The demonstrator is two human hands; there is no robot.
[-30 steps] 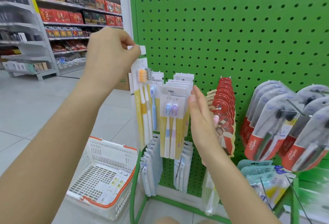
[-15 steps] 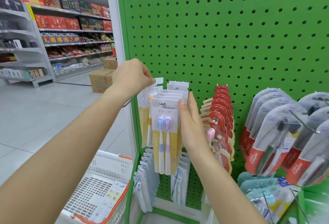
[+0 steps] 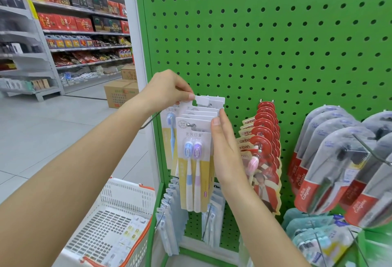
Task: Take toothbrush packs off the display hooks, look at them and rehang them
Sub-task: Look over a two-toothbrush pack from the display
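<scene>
- Head view: the toothbrush packs (image 3: 194, 160) hang in a stack on a hook, low on the green pegboard (image 3: 275, 33) near its left edge.
- Pretty sure these are feather-light: thin bendy card with a slick plastic blister. Best grabbed by the top tab near the hang hole, not the bubble.
- Left hand (image 3: 167, 90) pinches the white top tab of the rearmost pack (image 3: 209, 100), fingers curled tight, right against the pegboard.
- Right hand (image 3: 227, 150) is flat, fingers straight, steadying the stack's right edge, gripping nothing.
- White basket (image 3: 118, 213) sits below, left of the pegboard.
</scene>
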